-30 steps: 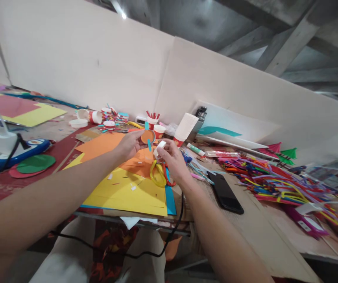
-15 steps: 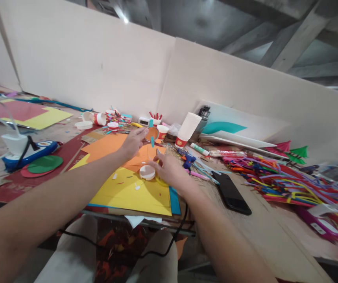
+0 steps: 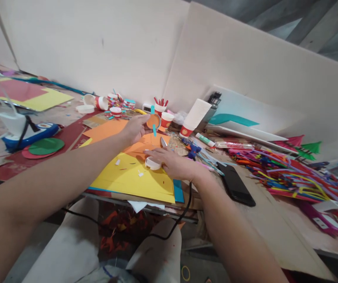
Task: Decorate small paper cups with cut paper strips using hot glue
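a: what does the left hand (image 3: 136, 129) have?

b: a round orange piece (image 3: 153, 122), pinched by its left rim, the grip narrow. it is held up over the middle of the table, its flat face turned toward us.

a: anything fixed to it?

b: teal strips (image 3: 154, 131). one stands up past the top of the piece, another reaches down below it.

a: and the right hand (image 3: 174, 160)?

b: it is low over the paper, nearer and to the right of the left hand, fingers stretched over a white round piece (image 3: 152, 164). i can't tell whether they grip it or only lie against it; they hide part of it.

a: where is that white piece, then?

b: at the far right part of a yellow sheet (image 3: 133, 181). a blue sheet (image 3: 178, 192) shows from under the yellow at the right, and orange paper (image 3: 105, 131) lies on the far side.

a: what stands beyond the hands?

b: a red and white cup (image 3: 167, 120) just past the orange piece, with a cup of red sticks (image 3: 160, 109) farther back. a tilted stack of cups (image 3: 196, 112) is to the right.

a: and out at the sides?

b: on the right, a black phone (image 3: 236, 184), then a heap of coloured stems (image 3: 287, 173). on the left, a green disc (image 3: 46, 146) near a blue and white boat-shaped thing (image 3: 40, 134).
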The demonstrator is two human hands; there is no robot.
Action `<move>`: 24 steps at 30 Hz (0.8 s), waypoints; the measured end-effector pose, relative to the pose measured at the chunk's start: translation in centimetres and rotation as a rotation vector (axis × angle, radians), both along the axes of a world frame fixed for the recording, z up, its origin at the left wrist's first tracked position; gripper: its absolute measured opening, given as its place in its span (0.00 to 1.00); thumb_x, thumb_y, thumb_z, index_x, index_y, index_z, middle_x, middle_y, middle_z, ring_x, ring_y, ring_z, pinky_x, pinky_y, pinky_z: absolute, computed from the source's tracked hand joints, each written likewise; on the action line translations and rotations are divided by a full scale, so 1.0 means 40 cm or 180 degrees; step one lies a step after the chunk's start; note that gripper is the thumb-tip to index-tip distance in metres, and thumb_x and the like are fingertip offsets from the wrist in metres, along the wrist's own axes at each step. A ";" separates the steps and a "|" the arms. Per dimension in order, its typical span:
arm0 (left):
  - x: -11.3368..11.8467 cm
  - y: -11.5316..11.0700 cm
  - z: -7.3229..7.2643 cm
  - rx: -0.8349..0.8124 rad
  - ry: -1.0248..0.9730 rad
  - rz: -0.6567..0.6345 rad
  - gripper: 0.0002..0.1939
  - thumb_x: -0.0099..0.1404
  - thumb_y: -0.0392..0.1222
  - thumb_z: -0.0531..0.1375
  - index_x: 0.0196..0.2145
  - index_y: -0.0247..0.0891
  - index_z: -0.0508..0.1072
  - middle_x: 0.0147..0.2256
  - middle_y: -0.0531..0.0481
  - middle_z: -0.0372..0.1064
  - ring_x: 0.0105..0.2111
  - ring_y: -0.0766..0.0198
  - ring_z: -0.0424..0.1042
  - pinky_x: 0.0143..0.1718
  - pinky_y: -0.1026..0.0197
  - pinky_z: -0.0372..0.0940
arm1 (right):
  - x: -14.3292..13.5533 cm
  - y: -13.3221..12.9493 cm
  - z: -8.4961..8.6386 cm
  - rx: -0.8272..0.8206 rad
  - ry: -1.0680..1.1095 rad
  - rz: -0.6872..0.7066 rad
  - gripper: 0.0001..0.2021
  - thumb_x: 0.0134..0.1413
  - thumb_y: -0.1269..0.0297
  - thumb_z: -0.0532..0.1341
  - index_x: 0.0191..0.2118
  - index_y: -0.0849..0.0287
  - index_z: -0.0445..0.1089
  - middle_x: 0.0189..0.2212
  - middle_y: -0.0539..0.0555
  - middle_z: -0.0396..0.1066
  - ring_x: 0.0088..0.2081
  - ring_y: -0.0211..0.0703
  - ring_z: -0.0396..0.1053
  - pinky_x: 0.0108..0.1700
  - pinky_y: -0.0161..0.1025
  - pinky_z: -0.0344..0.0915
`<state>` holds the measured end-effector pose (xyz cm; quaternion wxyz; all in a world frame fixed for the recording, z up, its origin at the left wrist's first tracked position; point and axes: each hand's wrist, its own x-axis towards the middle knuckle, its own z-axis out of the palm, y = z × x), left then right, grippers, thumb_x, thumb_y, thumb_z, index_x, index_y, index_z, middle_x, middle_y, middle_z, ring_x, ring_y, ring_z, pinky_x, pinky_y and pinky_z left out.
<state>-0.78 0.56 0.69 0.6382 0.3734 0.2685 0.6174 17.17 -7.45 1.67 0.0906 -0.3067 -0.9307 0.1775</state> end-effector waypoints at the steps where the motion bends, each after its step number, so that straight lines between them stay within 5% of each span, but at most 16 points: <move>1: 0.000 0.000 0.000 -0.0005 0.0023 -0.0010 0.07 0.66 0.35 0.56 0.31 0.33 0.71 0.29 0.47 0.74 0.31 0.63 0.75 0.48 0.49 0.69 | 0.003 -0.004 0.008 -0.0040 0.0004 -0.0011 0.35 0.47 0.80 0.59 0.62 0.46 0.64 0.58 0.50 0.68 0.62 0.49 0.61 0.66 0.55 0.53; 8: -0.001 -0.005 0.004 0.0001 0.0054 -0.0042 0.07 0.66 0.35 0.55 0.32 0.33 0.71 0.32 0.44 0.75 0.33 0.61 0.75 0.48 0.48 0.69 | -0.017 -0.023 0.034 -0.0131 -0.0295 -0.0256 0.29 0.52 0.62 0.66 0.60 0.58 0.65 0.57 0.61 0.68 0.60 0.55 0.63 0.61 0.55 0.59; 13: -0.001 -0.003 0.004 -0.0012 0.0016 -0.0052 0.08 0.67 0.35 0.54 0.32 0.32 0.72 0.30 0.45 0.75 0.30 0.63 0.75 0.48 0.48 0.69 | -0.032 -0.022 0.028 0.0071 0.0023 0.0089 0.28 0.51 0.76 0.63 0.58 0.50 0.67 0.58 0.54 0.68 0.60 0.48 0.62 0.64 0.52 0.54; 16: -0.003 0.000 0.006 -0.0084 -0.0111 0.0047 0.06 0.66 0.35 0.56 0.31 0.32 0.71 0.28 0.47 0.74 0.29 0.64 0.74 0.47 0.48 0.69 | -0.026 -0.025 0.027 0.0038 -0.0057 0.0164 0.33 0.52 0.73 0.64 0.64 0.45 0.60 0.64 0.51 0.60 0.67 0.48 0.51 0.67 0.54 0.45; 21: -0.006 0.002 0.007 -0.0085 -0.0124 0.0093 0.07 0.67 0.35 0.55 0.33 0.31 0.71 0.29 0.47 0.74 0.29 0.64 0.74 0.46 0.49 0.69 | -0.052 -0.040 0.009 0.0382 -0.0241 -0.1374 0.36 0.51 0.44 0.65 0.62 0.57 0.62 0.59 0.64 0.61 0.63 0.65 0.53 0.60 0.63 0.52; 24: -0.005 0.001 0.008 -0.0102 -0.0096 0.0106 0.07 0.67 0.35 0.55 0.32 0.31 0.71 0.28 0.48 0.73 0.30 0.63 0.74 0.46 0.49 0.69 | -0.090 -0.054 -0.013 0.0757 -0.0424 -0.1784 0.31 0.53 0.40 0.61 0.50 0.63 0.71 0.52 0.69 0.64 0.58 0.69 0.57 0.56 0.65 0.54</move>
